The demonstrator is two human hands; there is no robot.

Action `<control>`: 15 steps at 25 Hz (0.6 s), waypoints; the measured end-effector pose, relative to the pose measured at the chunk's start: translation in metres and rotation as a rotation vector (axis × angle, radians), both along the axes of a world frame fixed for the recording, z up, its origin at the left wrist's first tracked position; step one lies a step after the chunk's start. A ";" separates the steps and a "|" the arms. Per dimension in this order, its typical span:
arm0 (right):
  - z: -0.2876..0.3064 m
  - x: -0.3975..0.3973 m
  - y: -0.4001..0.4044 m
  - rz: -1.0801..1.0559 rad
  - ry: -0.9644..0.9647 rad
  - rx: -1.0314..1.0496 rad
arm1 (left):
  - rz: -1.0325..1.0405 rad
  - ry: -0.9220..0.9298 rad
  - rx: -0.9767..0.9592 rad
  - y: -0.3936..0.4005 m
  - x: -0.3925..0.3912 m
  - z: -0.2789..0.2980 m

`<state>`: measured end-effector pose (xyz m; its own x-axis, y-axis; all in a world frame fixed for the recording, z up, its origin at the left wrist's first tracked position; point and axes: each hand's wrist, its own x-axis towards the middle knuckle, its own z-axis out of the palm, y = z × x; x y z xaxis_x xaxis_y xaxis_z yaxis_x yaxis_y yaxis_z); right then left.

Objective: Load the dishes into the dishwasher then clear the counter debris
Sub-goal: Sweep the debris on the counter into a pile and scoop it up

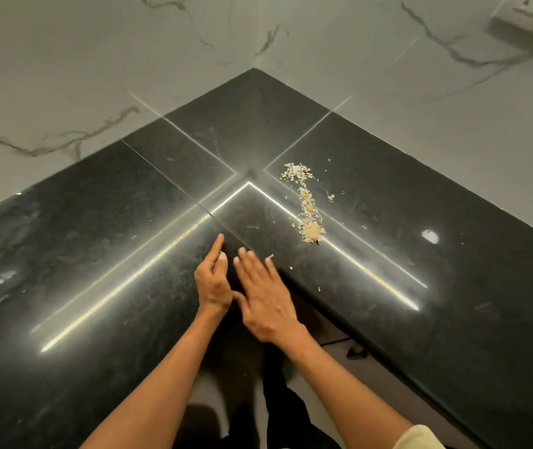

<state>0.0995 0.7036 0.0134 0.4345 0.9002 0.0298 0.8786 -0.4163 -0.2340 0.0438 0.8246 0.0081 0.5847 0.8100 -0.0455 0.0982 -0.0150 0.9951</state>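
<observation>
Head view: debris in a loose line on the black counter, just right of the inner corner. Looks light, dry, crumbly, so sweep rather than pinch. Left hand loosely curled, index out, empty. Right hand flat, fingers spread, empty. Dishwasher not visible.
</observation>
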 end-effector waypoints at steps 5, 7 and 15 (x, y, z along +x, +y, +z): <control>-0.016 0.040 0.017 0.134 -0.044 -0.109 | 0.067 0.008 0.041 0.019 0.018 0.001; -0.014 0.085 0.013 0.066 -0.074 -0.129 | 0.100 0.025 0.074 0.022 0.033 0.000; -0.002 0.152 0.023 0.058 -0.073 -0.129 | 0.180 0.119 0.208 0.021 0.082 -0.006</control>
